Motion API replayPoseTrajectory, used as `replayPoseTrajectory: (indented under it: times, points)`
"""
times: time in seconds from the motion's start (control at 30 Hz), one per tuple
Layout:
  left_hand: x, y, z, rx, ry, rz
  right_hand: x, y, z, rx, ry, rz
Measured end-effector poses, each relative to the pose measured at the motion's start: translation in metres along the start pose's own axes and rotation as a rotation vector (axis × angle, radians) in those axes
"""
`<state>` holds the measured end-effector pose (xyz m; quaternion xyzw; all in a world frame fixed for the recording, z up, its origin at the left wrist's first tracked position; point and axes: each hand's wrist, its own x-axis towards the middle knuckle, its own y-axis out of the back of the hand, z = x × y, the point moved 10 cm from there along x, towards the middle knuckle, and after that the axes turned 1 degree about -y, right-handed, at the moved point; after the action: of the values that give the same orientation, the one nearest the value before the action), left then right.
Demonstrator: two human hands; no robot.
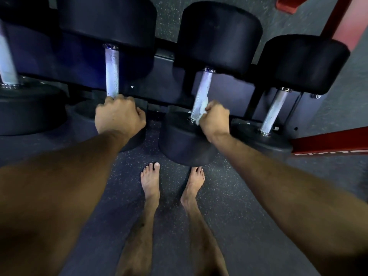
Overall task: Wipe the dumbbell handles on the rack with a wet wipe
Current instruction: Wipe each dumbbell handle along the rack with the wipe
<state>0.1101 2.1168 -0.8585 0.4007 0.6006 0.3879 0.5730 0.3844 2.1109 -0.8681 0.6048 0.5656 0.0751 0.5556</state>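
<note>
Forearms hide both hands' fingers; right hand (pixel 214 118) presses wipe (pixel 203 110) against handle (pixel 201 94).

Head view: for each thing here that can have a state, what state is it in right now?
Left hand: grips the near end of the second handle.
Right hand: pinches the wet wipe against the third handle.
Wet wipe: crumpled, pressed to the third handle's near end.
Fourth handle: untouched.
Dumbbells: all seated on the rack.
Far-left handle: untouched, partly cut off.
</note>
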Motion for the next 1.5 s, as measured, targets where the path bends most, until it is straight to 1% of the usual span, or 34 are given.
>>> replayPoseTrajectory:
  times: [0.07,0.13,0.23,0.3,0.33,0.37,0.47,0.53,0.63,0.7,0.77,0.87,0.9,0.93,1.0,1.03,1.07,1.1,1.13,1.17,1.23,1.33,1.4,1.5]
  points:
    - [0.000,0.000,0.000,0.003,-0.001,0.006,-0.004,0.000,0.004,0.010,-0.048,-0.024]
    - [0.000,-0.001,-0.002,0.006,0.005,0.003,0.010,0.015,-0.006,0.111,-0.098,0.047]
    - [0.000,-0.001,-0.001,-0.008,0.001,0.002,0.038,0.043,-0.024,0.218,-0.161,0.198]
    - [0.000,0.000,-0.001,-0.026,0.009,-0.007,0.037,0.045,-0.026,0.230,-0.166,0.216]
    - [0.000,0.001,-0.001,-0.035,0.010,-0.006,0.033,0.039,-0.022,0.240,-0.150,0.183]
    - [0.000,0.001,-0.001,-0.034,0.012,-0.002,0.027,0.029,-0.014,0.230,-0.148,0.114]
    - [-0.002,0.001,-0.002,-0.039,0.019,-0.007,0.004,-0.002,0.011,0.083,-0.146,-0.100]
    - [-0.002,0.000,-0.002,-0.031,0.014,-0.003,0.015,-0.007,0.015,0.114,-0.187,-0.110]
    - [0.000,-0.001,0.000,-0.019,-0.001,-0.002,0.055,0.001,0.009,0.364,-0.294,0.008]
    - [0.000,-0.001,-0.001,-0.004,-0.005,0.003,0.083,-0.006,0.012,0.493,-0.301,0.006]
    - [0.000,-0.001,-0.001,-0.009,-0.005,0.004,0.097,-0.031,0.033,0.482,-0.265,-0.081]
    - [-0.001,-0.001,-0.001,-0.001,-0.003,0.015,0.051,-0.053,0.041,0.425,-0.266,-0.279]
    - [-0.001,0.000,-0.001,-0.004,-0.002,0.015,0.035,-0.051,0.035,0.444,-0.258,-0.338]
    - [-0.001,0.000,-0.001,-0.006,-0.001,0.014,0.032,-0.051,0.031,0.521,-0.278,-0.366]
    - [-0.002,-0.001,-0.001,-0.004,0.002,0.005,0.042,-0.046,0.021,0.747,-0.394,-0.343]
    - [-0.001,0.000,0.000,-0.008,-0.001,0.005,0.054,-0.045,0.015,0.904,-0.445,-0.330]
    - [-0.001,0.000,0.000,-0.012,-0.003,0.006,0.065,-0.039,0.007,0.986,-0.451,-0.300]
    - [0.000,0.000,0.000,-0.011,-0.002,0.008,0.074,-0.036,-0.002,1.023,-0.422,-0.284]
    - [0.000,0.000,0.000,-0.012,0.001,0.006,0.076,-0.035,-0.001,1.016,-0.425,-0.252]
    - [0.000,0.000,-0.001,-0.015,0.004,0.009,0.072,-0.041,0.001,1.039,-0.450,-0.254]
    - [0.000,0.000,-0.001,-0.016,0.006,0.012,0.053,-0.055,0.010,1.067,-0.490,-0.309]
    - [0.000,-0.003,-0.002,-0.003,0.017,0.002,0.039,-0.063,0.018,1.014,-0.496,-0.376]
    - [0.000,-0.004,-0.002,-0.001,0.011,0.000,0.049,-0.061,0.008,1.116,-0.538,-0.389]
    - [0.001,-0.005,-0.002,0.006,0.003,0.002,0.070,-0.052,-0.012,1.425,-0.594,-0.327]
